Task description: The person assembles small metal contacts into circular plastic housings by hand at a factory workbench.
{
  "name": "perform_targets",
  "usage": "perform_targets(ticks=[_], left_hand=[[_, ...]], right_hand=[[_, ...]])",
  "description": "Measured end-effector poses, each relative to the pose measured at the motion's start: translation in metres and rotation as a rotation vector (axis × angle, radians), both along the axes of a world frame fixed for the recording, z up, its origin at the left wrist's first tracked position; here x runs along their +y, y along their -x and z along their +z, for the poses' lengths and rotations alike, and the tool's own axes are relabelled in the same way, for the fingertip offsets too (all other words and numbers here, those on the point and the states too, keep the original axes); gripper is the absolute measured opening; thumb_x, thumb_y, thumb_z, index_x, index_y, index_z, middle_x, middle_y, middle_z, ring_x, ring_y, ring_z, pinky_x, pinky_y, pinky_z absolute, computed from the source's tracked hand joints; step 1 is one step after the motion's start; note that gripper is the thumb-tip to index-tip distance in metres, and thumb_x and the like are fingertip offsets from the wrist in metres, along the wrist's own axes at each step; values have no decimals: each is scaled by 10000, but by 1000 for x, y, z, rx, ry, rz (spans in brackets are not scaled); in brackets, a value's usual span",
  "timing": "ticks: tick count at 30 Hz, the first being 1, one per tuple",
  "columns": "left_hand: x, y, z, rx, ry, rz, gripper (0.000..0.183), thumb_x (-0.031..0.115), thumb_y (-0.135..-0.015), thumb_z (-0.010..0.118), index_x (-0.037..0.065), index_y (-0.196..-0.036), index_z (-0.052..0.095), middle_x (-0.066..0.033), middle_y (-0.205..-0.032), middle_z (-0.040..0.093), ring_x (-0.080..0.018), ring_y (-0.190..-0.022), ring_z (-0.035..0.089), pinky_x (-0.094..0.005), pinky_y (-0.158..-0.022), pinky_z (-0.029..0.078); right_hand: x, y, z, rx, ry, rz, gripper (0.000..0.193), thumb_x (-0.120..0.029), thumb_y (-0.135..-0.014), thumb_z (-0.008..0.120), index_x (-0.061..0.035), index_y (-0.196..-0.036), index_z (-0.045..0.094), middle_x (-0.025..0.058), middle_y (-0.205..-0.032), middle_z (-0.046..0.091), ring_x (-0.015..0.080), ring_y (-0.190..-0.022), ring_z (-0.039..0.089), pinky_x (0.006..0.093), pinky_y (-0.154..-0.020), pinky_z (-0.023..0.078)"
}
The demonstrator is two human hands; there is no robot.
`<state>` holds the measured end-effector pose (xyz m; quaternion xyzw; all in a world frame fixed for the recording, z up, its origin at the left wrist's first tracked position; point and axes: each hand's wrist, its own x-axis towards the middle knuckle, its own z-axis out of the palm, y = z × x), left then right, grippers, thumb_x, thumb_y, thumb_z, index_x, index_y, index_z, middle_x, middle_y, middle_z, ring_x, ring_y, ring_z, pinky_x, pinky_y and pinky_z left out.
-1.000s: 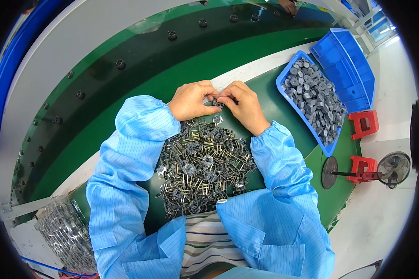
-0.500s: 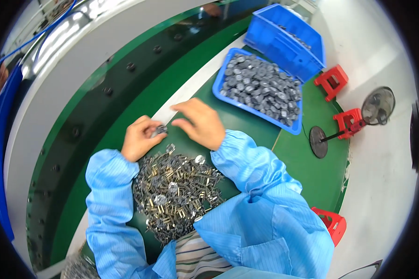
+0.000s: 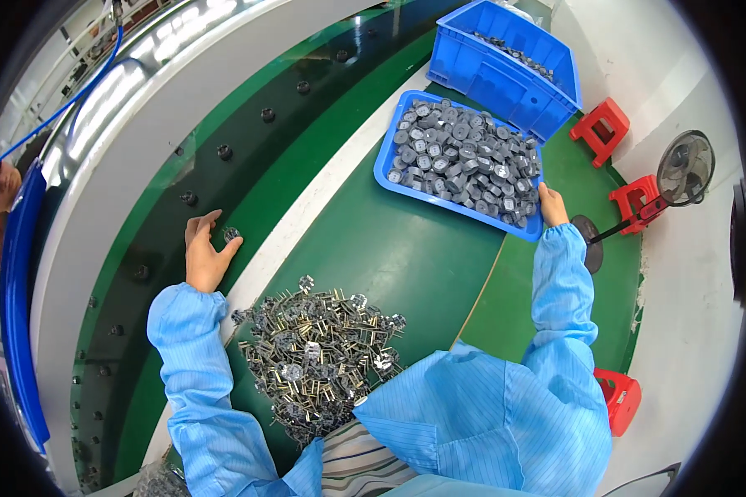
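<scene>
My left hand [image 3: 207, 253] is over the green strip beside the dark curved belt. Between its thumb and fingers is a small dark round part [image 3: 231, 235], close against the thumb tip. My right hand [image 3: 553, 205] is at the right rim of a shallow blue tray [image 3: 439, 201], its thumb up at the edge and its other fingers mostly hidden. Small grey round housings [image 3: 464, 153] fill that tray in a heap. In front of my body, a pile of small metal parts with brass-coloured pins [image 3: 315, 356] lies on the green table [image 3: 389, 265].
Dark round parts [image 3: 224, 152] sit spaced along the curved belt [image 3: 162, 224]. A deep blue bin [image 3: 493, 79] stands behind the tray. To the right are red stools [image 3: 600, 131] and a standing fan [image 3: 685, 170]. A white strip [image 3: 323, 186] borders the table.
My left hand has moved left, away from above the pile, with the small part. My right hand has swung far right to the tray rim. The whole view has shifted slightly.
</scene>
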<state>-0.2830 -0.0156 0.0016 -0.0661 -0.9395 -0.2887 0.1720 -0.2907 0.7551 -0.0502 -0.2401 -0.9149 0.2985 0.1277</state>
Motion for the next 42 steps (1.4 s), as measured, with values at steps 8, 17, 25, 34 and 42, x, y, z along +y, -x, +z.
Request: perform_targets(ticks=[8,17,25,34,42], left_hand=[[54,24,55,-183,-237,-448,314,154,-1004,668,46,-1298,645,-79,-1289,611,-204,-1161,608,-328,-933,496],[125,63,45,-732,-516,-536,561,273,-1085,587,-42,-1520,424,-150,-1309,654,-190,-1168,667,-324,-945,546],[140,43,51,-870,-606,-781,673,106,-1040,643,-30,-1603,300,-176,-1539,485,-234,-1272,621,-337,-1051,527],[49,-15,62,-817,-439,-718,522,54,-995,696,6,-1487,530,-142,-1399,644,-224,-1280,622,-344,-1063,522],[30,-46,10,-800,-1032,-723,544,204,-1030,680,-9,-1498,502,-161,-1452,602,-272,-1305,613,-393,-1079,517]], right_hand=[[-44,16,13,10,-139,-94,473,-424,-1034,531,-15,-1145,742,275,-1120,727,442,-1116,676,501,-952,510],[-85,86,35,44,-104,92,394,-369,-965,654,9,-1012,757,274,-1024,739,431,-1032,705,493,-895,528],[-75,111,23,118,100,-18,367,-321,-924,720,43,-926,767,274,-920,750,367,-937,747,449,-850,546],[-78,68,5,235,66,-166,397,-314,-937,695,78,-943,756,300,-942,747,400,-962,745,465,-867,545],[-156,59,75,-14,-593,-334,361,-277,-956,657,12,-1158,734,261,-1203,691,379,-1164,663,483,-972,528]])
